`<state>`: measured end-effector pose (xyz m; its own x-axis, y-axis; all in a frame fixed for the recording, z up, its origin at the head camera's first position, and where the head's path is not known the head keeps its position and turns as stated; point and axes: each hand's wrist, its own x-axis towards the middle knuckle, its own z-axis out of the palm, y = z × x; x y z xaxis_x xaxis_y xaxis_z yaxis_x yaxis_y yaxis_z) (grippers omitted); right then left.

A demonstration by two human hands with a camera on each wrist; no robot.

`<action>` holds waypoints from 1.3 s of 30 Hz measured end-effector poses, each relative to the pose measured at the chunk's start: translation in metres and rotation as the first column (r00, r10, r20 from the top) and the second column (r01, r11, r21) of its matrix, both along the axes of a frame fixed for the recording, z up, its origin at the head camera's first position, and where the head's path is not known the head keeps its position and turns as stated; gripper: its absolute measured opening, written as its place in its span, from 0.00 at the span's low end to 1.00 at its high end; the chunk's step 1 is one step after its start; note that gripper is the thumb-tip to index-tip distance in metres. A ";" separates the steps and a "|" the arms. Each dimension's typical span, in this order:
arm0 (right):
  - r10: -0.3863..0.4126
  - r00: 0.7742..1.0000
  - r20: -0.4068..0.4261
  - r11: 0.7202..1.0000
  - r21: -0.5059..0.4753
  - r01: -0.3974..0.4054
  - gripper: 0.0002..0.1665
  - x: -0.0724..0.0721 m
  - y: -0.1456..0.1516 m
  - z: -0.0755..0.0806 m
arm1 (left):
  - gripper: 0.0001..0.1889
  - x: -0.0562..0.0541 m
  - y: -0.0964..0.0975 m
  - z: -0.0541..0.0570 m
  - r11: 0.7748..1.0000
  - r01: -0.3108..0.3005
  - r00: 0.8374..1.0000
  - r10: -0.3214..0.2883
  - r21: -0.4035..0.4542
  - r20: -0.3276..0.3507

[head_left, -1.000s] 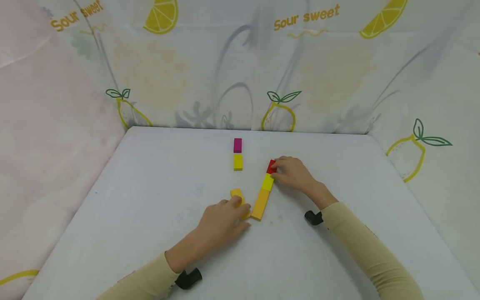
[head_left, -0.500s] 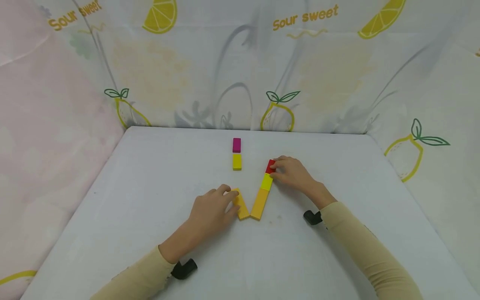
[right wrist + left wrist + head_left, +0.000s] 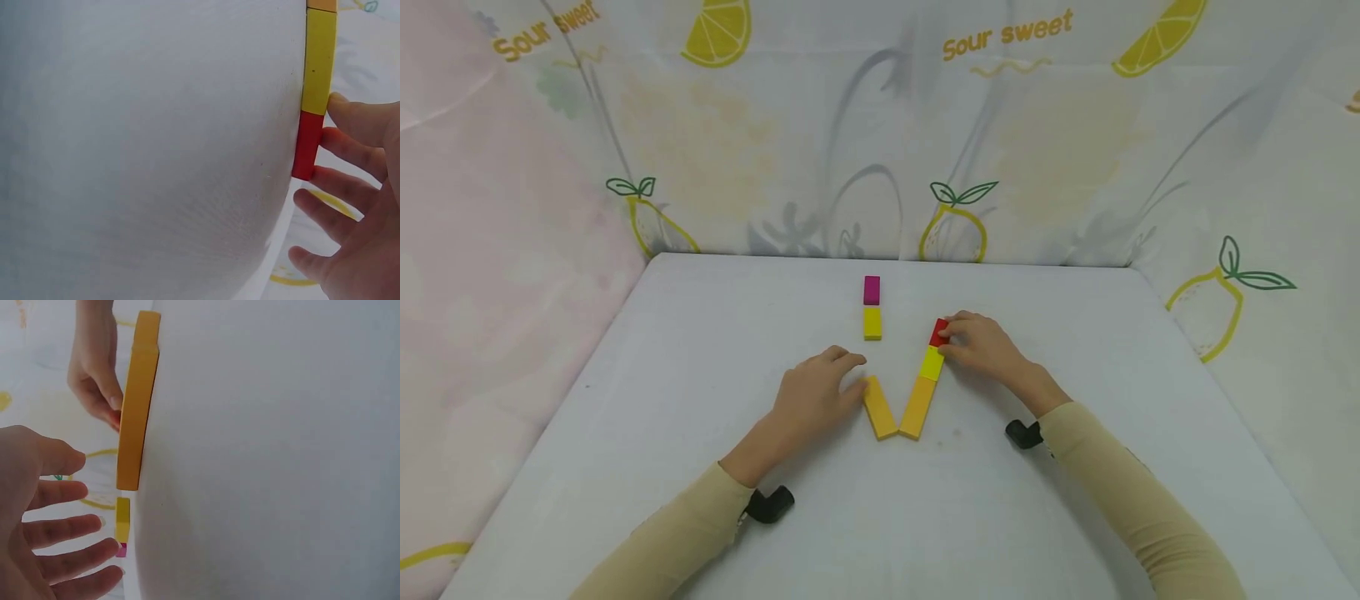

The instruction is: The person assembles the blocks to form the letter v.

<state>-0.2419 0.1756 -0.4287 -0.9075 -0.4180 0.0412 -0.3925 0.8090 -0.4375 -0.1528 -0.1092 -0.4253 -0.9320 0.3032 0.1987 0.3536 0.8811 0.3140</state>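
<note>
So, right hand (image 3: pixel 985 344) touching red block (image 3: pixel 308 146), left hand (image 3: pixel 815 389) spread

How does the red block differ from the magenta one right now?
In the head view, the red block lies slanted; the magenta block lies nearly straight. The right hand touches the red block; the magenta block lies untouched. Both are small, rectangular and on the table.

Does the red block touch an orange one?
No, a yellow block lies between the red block and the right orange block.

Wht tbl (image 3: pixel 700 350) holds 6 blks (image 3: pixel 881 408): V of 4 (image 3: pixel 917 407), row of 2 (image 3: pixel 872 323).
</note>
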 end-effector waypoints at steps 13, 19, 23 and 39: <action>-0.006 1.000 0.004 1.000 -0.015 0.006 0.19 0.001 -0.001 -0.001 | 0.15 -0.035 -0.014 -0.004 0.998 0.047 0.999 -0.047 0.033 0.011; -0.009 1.000 0.011 1.000 -0.022 0.010 0.19 0.000 -0.001 -0.002 | 0.15 -0.047 -0.016 -0.007 0.999 0.031 0.999 -0.032 0.036 0.032; -0.011 1.000 0.015 1.000 -0.022 0.011 0.19 0.000 -0.001 -0.002 | 0.17 -0.055 -0.015 -0.007 0.999 0.022 0.998 -0.023 0.024 0.065; -0.005 1.000 0.018 1.000 -0.020 0.005 0.19 -0.001 0.001 -0.001 | 0.24 -0.086 -0.005 -0.006 0.999 0.032 0.990 -0.035 0.029 0.139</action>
<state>-0.2427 0.1762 -0.4300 -0.9102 -0.4129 0.0336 -0.3807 0.8017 -0.4608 -0.2390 -0.1147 -0.4308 -0.9406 0.3311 0.0758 0.3339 0.8604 0.3851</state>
